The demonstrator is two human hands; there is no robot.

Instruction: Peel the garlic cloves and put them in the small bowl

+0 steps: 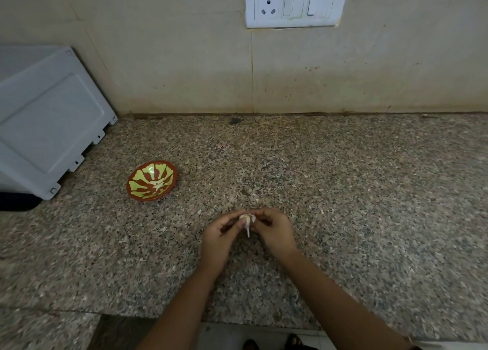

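A pale garlic piece (246, 219) with a loose strip of papery skin hanging down is held above the granite counter (343, 191), near its middle front. My left hand (219, 236) grips it from the left with curled fingers. My right hand (274, 231) pinches it from the right. The small bowl (152, 180), red-brown with a yellow-green leaf pattern, stands on the counter to the far left of my hands. A pale bit lies at its centre; I cannot tell whether it is a clove.
A grey appliance (45, 117) fills the left back corner beside the bowl. A white socket and switch plate (293, 4) sits on the tiled wall. The counter's front edge runs below my forearms, with floor and feet visible beneath.
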